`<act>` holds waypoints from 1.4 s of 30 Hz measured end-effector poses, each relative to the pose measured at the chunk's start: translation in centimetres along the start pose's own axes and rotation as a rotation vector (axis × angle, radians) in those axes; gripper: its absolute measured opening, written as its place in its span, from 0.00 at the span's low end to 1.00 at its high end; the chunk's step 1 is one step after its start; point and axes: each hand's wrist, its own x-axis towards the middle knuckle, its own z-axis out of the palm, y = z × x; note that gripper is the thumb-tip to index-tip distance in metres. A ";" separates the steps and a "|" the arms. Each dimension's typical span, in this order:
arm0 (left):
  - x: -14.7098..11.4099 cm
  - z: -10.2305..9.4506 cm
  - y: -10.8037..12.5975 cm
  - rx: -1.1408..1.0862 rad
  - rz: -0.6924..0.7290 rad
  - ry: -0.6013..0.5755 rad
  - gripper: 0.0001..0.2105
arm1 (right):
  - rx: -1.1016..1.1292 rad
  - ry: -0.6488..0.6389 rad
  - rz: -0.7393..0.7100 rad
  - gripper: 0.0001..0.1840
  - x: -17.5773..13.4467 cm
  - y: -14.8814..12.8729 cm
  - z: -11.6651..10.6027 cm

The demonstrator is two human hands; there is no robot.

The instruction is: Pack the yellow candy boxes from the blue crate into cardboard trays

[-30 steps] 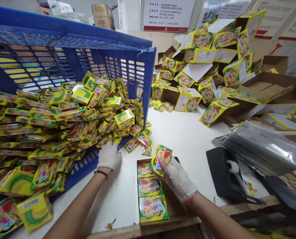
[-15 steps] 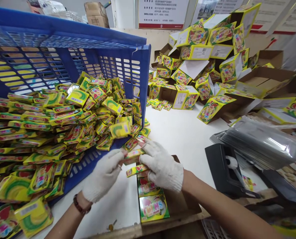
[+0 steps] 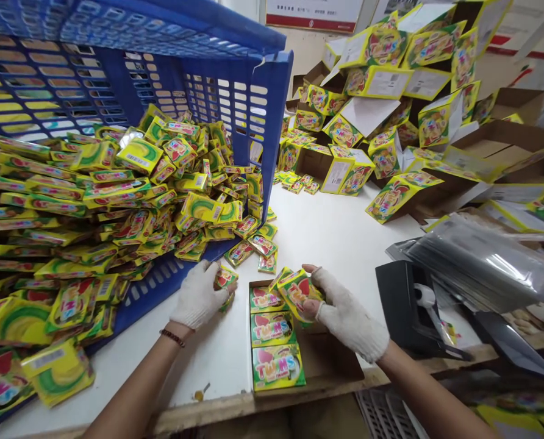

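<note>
My left hand [image 3: 199, 296], in a white glove with bare fingertips, is closed round a small yellow-green candy pack [image 3: 227, 278] just left of the carton. My right hand [image 3: 352, 317], gloved the same way, grips another candy pack [image 3: 298, 294] by its right edge, tilted over the carton's far part; a further pack shows partly behind it. Below it lies the open brown carton [image 3: 329, 356] at the table's front edge. Packs marked TWINS [image 3: 277, 367] lie face up in a row along its left side, and its right part shows bare cardboard.
A tipped blue crate [image 3: 279, 91] heaped with candy packs [image 3: 130, 201] fills the left. Several loose packs [image 3: 263, 245] lie at its mouth. Display boxes [image 3: 386, 49] are piled at the back right. A black tape dispenser [image 3: 397, 305] and clear plastic sheets [image 3: 486, 259] stand right.
My hands have moved apart: the left back with one pack, the right rightward with a pack now tilted over the carton. More of the packs inside the carton shows. The view has shifted downward.
</note>
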 end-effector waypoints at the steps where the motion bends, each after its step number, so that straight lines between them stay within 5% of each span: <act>1: -0.9 0.0 -0.2 0.014 -0.018 -0.010 0.20 | 0.067 -0.020 0.025 0.35 0.2 0.1 0.1; 6: -2.1 -0.6 -1.5 -0.028 -0.064 -0.095 0.13 | 0.304 -0.167 0.066 0.26 0.7 -0.5 1.1; 11: 1.9 -1.4 -1.5 -0.028 0.119 -0.263 0.10 | 0.246 -0.183 0.034 0.27 0.4 -0.5 1.8; 15: 5.0 -1.8 -1.0 -0.023 0.131 -0.316 0.08 | 0.263 -0.212 0.051 0.29 -0.2 -0.5 1.6; 21: 3.9 -2.0 -1.6 -0.130 -0.022 -0.216 0.09 | 0.577 -0.133 0.049 0.27 -0.8 0.0 2.0; 25: 0.2 -2.2 0.3 -0.736 -0.301 0.050 0.18 | 0.698 -0.106 0.004 0.26 0.2 0.5 4.3; 27: -1.7 -2.6 2.9 -1.142 -0.323 0.082 0.21 | 0.641 -0.075 -0.045 0.26 0.9 0.3 5.3; 30: -3.9 -3.6 7.3 -1.345 -0.164 -0.094 0.20 | 0.567 -0.094 -0.080 0.30 1.2 -0.8 4.6; 33: -5.1 -4.5 10.0 -1.160 -0.070 -0.081 0.22 | 0.445 -0.057 -0.080 0.32 0.2 -2.0 0.2; 37: -5.5 -4.1 10.6 -0.864 0.048 0.027 0.20 | -0.119 0.264 -0.037 0.30 -2.6 -1.5 -6.7; 39: -5.6 -3.0 10.8 -0.749 0.147 0.027 0.19 | -0.489 0.317 0.108 0.30 -3.7 0.2 -8.1; 42: -5.9 -0.9 11.4 -0.604 0.299 0.054 0.17 | -0.847 0.214 0.324 0.30 -4.0 3.8 -7.4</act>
